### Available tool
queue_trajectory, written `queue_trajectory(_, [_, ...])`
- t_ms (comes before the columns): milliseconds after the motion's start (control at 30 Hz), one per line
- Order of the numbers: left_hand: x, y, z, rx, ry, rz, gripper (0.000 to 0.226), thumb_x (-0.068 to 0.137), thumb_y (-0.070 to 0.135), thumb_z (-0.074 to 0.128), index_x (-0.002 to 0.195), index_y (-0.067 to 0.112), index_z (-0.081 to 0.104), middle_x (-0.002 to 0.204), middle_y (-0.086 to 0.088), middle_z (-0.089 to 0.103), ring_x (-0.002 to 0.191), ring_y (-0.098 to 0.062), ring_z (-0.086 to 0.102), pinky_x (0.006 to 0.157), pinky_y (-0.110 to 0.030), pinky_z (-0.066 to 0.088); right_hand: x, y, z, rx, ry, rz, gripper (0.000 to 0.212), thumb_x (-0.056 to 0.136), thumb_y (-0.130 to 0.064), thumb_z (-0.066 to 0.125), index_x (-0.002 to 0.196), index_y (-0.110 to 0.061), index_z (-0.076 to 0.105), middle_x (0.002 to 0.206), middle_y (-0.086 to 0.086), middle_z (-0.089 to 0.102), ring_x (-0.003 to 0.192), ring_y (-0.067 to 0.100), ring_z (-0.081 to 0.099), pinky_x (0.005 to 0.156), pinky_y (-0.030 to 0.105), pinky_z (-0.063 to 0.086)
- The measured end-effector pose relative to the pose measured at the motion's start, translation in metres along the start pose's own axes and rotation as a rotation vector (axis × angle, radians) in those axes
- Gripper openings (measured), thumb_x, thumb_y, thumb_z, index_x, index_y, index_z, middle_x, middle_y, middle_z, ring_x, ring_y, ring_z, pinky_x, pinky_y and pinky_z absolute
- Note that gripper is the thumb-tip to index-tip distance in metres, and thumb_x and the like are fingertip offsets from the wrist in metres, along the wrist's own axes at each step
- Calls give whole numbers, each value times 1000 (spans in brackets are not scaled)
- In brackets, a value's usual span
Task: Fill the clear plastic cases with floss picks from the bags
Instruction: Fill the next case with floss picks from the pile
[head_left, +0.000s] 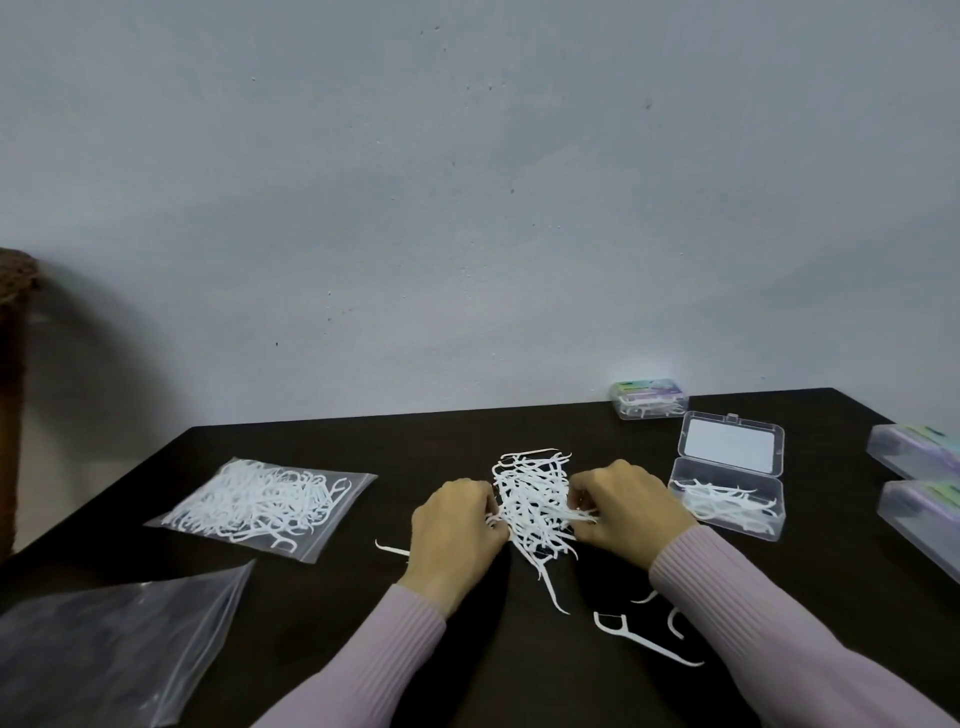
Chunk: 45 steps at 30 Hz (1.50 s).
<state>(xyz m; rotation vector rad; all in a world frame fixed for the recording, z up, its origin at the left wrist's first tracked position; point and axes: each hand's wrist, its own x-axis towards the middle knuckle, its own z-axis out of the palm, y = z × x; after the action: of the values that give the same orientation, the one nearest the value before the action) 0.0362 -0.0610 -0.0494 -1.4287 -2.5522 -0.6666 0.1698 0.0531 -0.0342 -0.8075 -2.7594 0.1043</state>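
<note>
A loose pile of white floss picks (532, 499) lies on the dark table (415, 452) in the middle. My left hand (457, 530) pinches picks at the pile's left edge, fingers curled. My right hand (623, 512) grips picks at the pile's right side. An open clear case (727, 480) stands to the right, its lid up, with some picks in its base. A full clear bag of picks (260, 501) lies at the left. An empty bag (109, 644) lies at the near left.
A closed case with picks (649, 400) sits at the back by the wall. Two more closed cases (919, 449) (927, 514) lie at the right edge. Stray picks (639, 636) lie near my right sleeve, and one (392, 549) lies beside my left hand.
</note>
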Motion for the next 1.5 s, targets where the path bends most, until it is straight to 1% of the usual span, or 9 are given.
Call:
queue_trajectory(300, [2,5,10,51,-7,21,20,97,27,46,113,16,53,114,1,54,109,-16,49,81,-29,42,2,16,-7,170,72,63,21,87,-25,61,106,-18,68,99,0,69,91,11,62,83,20,47])
queue_trajectory(467, [2,2,7,-97,43,7,7,94,25,54,96,19,59,99,5,61,92,-12,55,73,-24,41,2,29,-10,329,117,145,17,85,-22,64,100,-15,70,79,-4,59,67,0,50,60,7,35])
queue_trajectory(633, [5,-1,1,-270,78,22,6,91,25,61,87,22,61,83,10,61,77,-3,56,68,-21,45,-1,48,-17,467,174,233,10,85,-18,64,94,-13,68,77,-2,63,63,-4,53,53,4,39])
queue_trajectory(833, [10,1,-5,-502,93,66,5,87,18,67,82,19,65,76,8,63,70,1,56,60,-8,40,-6,69,-26,718,204,336,8,83,-9,64,91,-9,66,75,-1,66,63,10,63,50,8,47])
queue_trajectory(1067, [16,6,-5,-615,116,128,4,85,21,69,82,23,66,80,9,66,77,-1,60,66,-15,50,-14,91,-35,926,261,432,17,81,-1,64,98,-3,64,86,11,66,63,17,63,52,15,53])
queue_trajectory(1167, [20,13,-5,-643,112,141,9,85,19,68,81,26,65,79,11,65,77,-2,60,68,-18,52,-19,103,-39,833,300,461,16,81,-7,67,97,-8,66,91,11,66,66,14,63,48,9,45])
queue_trajectory(1367, [37,41,0,-749,68,162,4,84,18,70,82,21,68,79,9,68,77,-3,62,70,-17,52,-35,134,-49,704,182,510,10,84,-13,64,94,-14,64,100,10,66,84,20,63,81,29,48])
queue_trajectory(1433, [42,54,4,-799,50,163,2,84,16,70,84,18,68,81,6,69,78,-6,64,72,-20,54,-40,142,-51,669,131,546,9,85,-12,61,94,-14,61,102,10,64,80,15,60,79,26,47])
queue_trajectory(1500, [47,66,9,-858,38,158,3,85,13,69,84,16,68,79,3,69,73,-3,64,67,-17,52,-40,145,-49,634,113,566,12,86,-11,60,98,-12,61,104,10,63,75,9,57,66,17,43])
